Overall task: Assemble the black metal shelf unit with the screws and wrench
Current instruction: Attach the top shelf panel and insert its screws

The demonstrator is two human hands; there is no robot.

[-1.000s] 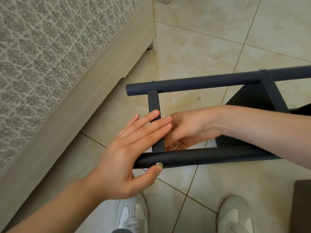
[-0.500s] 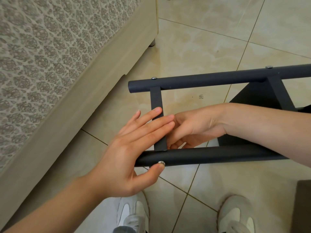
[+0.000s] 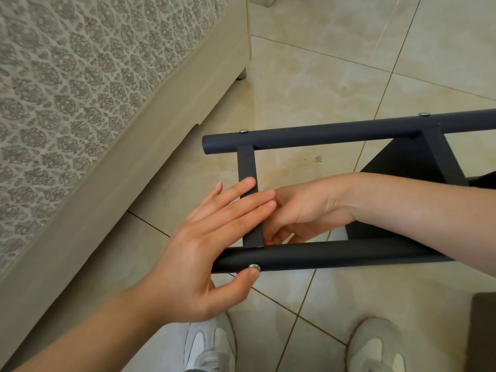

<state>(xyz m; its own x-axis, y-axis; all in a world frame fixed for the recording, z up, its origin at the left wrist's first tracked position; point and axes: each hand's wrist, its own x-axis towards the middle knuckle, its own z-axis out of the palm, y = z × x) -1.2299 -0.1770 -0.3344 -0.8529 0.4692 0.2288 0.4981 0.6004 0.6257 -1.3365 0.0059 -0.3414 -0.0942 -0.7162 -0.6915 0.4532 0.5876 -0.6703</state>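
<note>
The black metal shelf frame lies on its side on the tiled floor. A far tube (image 3: 335,132) and a near tube (image 3: 349,255) are joined by a flat crossbar (image 3: 248,165). My left hand (image 3: 204,251) lays straight fingers across the crossbar, and its thumb presses a silver screw head (image 3: 254,267) on the near tube. My right hand (image 3: 308,208) reaches in behind the crossbar with its fingers curled at the joint; what they hold is hidden. Two screws (image 3: 243,131) (image 3: 424,114) sit in the far tube. No wrench shows.
An upholstered bed base (image 3: 134,157) with a patterned cover runs along the left, close to the frame's end. A black shelf panel (image 3: 402,159) stands behind my right wrist. My two shoes (image 3: 209,345) (image 3: 375,345) are below the frame. A dark object (image 3: 483,331) sits at the right edge.
Both hands stay at the same joint. The view has shifted slightly, and my right hand's fingers have tucked a little lower behind the crossbar.
</note>
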